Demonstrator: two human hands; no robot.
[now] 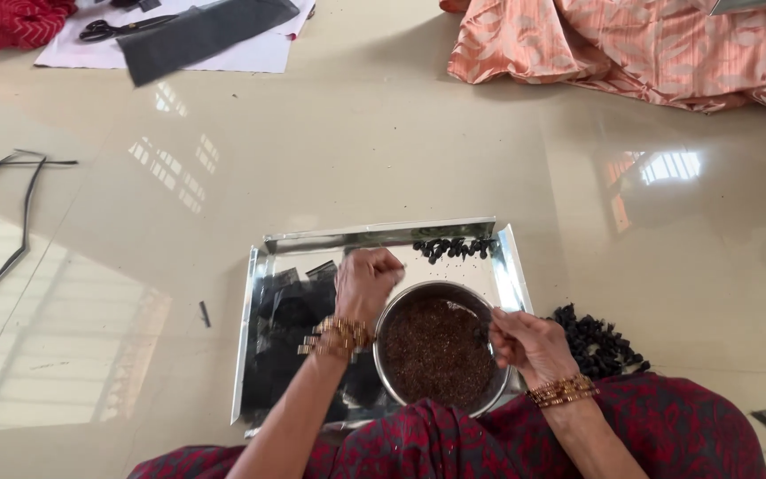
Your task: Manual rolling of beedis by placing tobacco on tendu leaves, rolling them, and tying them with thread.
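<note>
So the round steel bowl (pixel 441 350) full of brown seeds sits on the near right part of the shiny steel tray (pixel 383 238). The left hand (pixel 365 282), curled into a loose fist, hovers just off the bowl's far-left rim. The right hand (pixel 525 341) pinches something tiny at the bowl's right rim, can't tell what. A little row of black pieces (pixel 454 247) lies on the tray just beyond the bowl, closer to the left hand.
</note>
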